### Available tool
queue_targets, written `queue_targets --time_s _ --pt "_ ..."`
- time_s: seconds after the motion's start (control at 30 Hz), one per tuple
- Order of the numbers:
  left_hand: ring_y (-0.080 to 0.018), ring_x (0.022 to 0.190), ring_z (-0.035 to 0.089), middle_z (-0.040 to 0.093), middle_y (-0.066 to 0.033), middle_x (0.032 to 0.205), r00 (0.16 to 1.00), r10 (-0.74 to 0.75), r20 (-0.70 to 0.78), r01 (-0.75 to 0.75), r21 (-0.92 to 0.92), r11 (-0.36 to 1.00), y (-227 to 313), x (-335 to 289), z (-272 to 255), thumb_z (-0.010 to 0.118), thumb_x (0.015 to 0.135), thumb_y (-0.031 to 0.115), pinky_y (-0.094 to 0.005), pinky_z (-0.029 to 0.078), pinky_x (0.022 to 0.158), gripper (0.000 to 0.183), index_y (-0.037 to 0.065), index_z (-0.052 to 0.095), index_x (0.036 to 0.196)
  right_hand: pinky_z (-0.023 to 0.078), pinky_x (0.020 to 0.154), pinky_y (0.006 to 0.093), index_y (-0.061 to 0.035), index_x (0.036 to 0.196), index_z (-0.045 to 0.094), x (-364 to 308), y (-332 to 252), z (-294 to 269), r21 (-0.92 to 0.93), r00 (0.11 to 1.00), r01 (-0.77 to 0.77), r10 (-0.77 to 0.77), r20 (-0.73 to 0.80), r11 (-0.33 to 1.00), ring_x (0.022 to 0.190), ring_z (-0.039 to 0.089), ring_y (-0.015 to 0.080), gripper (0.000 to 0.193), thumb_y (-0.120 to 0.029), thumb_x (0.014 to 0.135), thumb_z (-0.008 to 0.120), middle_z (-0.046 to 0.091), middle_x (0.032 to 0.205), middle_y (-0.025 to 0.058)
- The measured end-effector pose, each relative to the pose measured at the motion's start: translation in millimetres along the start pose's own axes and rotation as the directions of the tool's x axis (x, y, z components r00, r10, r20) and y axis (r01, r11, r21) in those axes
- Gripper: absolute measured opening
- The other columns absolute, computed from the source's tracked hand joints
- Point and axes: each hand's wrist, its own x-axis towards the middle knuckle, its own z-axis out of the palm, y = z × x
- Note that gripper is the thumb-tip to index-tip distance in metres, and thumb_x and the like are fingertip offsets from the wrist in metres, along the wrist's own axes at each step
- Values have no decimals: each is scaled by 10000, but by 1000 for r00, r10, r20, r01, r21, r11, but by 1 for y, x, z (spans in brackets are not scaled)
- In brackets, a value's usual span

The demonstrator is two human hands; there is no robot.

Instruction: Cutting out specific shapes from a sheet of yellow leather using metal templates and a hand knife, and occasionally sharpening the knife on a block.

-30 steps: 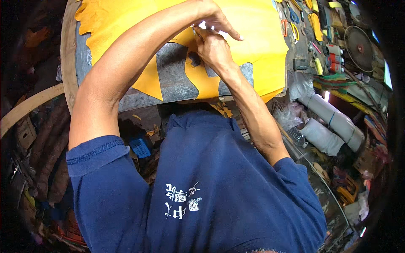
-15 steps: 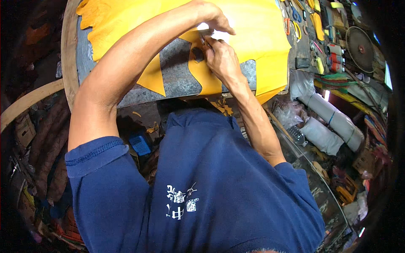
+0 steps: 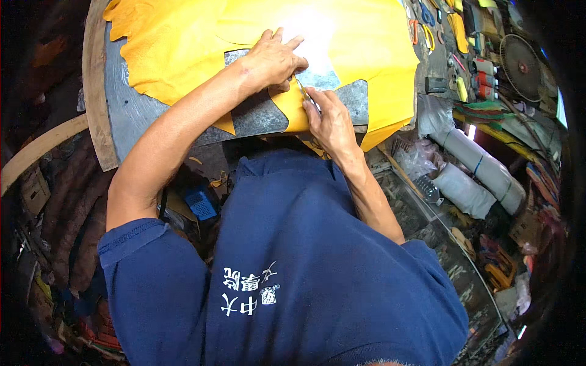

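A large yellow sheet (image 3: pixel 183 49) of soft material lies over a grey work surface (image 3: pixel 256 119). A grey flat template (image 3: pixel 323 79) lies on the yellow sheet. My left hand (image 3: pixel 274 61) presses flat on the sheet and template, fingers spread. Just below it, my right hand (image 3: pixel 329 119) grips a thin metal blade tool (image 3: pixel 305 94) whose tip meets the sheet beside the left hand.
A wooden rim (image 3: pixel 94 91) curves around the left of the work surface. To the right lie scissors and hand tools (image 3: pixel 427 30), a round disc (image 3: pixel 519 61) and white rolls (image 3: pixel 482 171). A blue box (image 3: pixel 200 203) sits below the table.
My right hand has drawn the blade tool down and toward me along the template edge. My left hand stays pressed on the sheet, shifted slightly.
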Motion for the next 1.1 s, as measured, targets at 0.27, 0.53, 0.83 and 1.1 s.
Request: queue_targets --time_s 0.27,0.53,0.83,1.1 --pt "-469 1400 394 422 -127 1563 1000 10 -22 -10 -16 1000 -3 -1 3 900 640 312 -578 332 1139 637 281 688 1240 562 864 455 -20 1186 636 -20 4 -7 32 997 76 -75 -30 997 1033 662 421 296 -52 893 662 654 1156 227" --pt "-469 1391 402 418 -126 1563 1000 9 -16 -9 -16 1000 -1 -1 2 889 653 284 -566 330 1146 626 283 684 1245 542 945 464 -10 1181 620 -29 11 -11 72 999 20 -23 44 997 1143 631 428 294 -53 890 635 618 1294 251" --pt "-457 1373 423 442 -138 1544 999 7 -43 -8 -28 1000 0 -2 1 878 665 299 -556 341 1136 560 263 714 1199 513 1008 460 20 1155 611 -31 16 -11 91 997 22 -28 73 996 1190 609 426 281 -53 885 632 603 1324 258" --pt "-419 1323 464 499 -175 1464 991 -134 -4 134 7 991 30 2 -6 817 710 453 -546 368 1084 518 184 726 1143 542 951 464 -32 1146 673 -5 22 -44 36 968 78 -85 236 996 1107 650 407 249 -104 909 648 644 1257 205"
